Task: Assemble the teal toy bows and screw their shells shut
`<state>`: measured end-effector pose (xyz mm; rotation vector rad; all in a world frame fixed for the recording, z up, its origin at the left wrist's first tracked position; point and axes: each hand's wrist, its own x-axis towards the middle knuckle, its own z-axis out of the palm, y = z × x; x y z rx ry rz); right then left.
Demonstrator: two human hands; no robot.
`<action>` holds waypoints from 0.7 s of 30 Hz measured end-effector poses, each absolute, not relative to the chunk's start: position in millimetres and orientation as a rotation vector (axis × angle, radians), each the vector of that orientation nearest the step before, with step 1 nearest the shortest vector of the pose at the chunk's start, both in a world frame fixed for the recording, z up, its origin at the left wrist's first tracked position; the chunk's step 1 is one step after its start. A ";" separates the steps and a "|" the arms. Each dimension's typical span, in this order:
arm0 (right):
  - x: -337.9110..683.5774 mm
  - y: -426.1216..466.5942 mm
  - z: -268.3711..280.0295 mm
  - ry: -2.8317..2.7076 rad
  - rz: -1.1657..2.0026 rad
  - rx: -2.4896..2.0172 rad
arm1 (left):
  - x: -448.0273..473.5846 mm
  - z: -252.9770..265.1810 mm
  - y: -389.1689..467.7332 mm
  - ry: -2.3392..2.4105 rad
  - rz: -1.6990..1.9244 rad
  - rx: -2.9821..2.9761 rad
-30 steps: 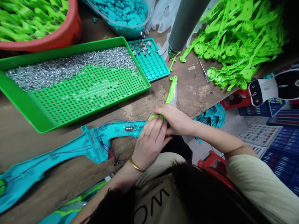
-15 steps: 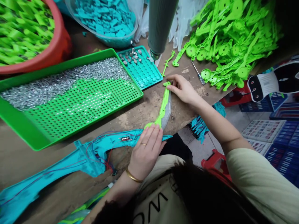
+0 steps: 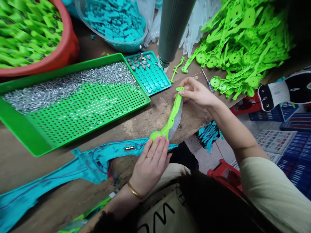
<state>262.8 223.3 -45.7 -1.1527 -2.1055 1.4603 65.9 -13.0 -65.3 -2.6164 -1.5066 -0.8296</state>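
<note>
My right hand (image 3: 195,93) pinches the far tip of a long, curved, lime-green plastic part (image 3: 173,116) between thumb and fingers. A translucent blade-shaped piece (image 3: 177,121) lies along that part's right side. My left hand (image 3: 152,161) rests flat, fingers stretched out, over the near end beside the round green end. Beneath and left of this hand runs a long turquoise sword-shaped shell (image 3: 63,173), with red and blue wires and a small metallic spring-like piece (image 3: 129,148) in it. How the green part meets the shell is hidden by my fingers.
A green perforated tray (image 3: 80,129) holds many small metal pins or screws; behind it is a turquoise tray (image 3: 155,76) with metal discs. A dark cylindrical tool (image 3: 175,29) hangs above. Green parts (image 3: 243,51) are heaped right, near a screwdriver (image 3: 207,80). Tubs (image 3: 69,38) stand back left.
My right hand has shifted slightly right with the far tip of the green part, and more fingers now wrap it. My left hand stays on the near end. The view has shifted a little.
</note>
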 end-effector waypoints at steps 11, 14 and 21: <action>254.6 186.7 -31.2 -1.940 1.403 -1.077 | 74.0 -24.2 99.6 -2.698 -0.933 -3.040; 250.3 170.5 -40.1 -1.925 1.729 -0.991 | 75.7 -29.8 95.0 -2.696 -1.170 -2.945; 234.6 151.4 -58.8 -1.543 1.813 -0.952 | 61.9 -27.1 81.7 -2.434 -0.856 -3.076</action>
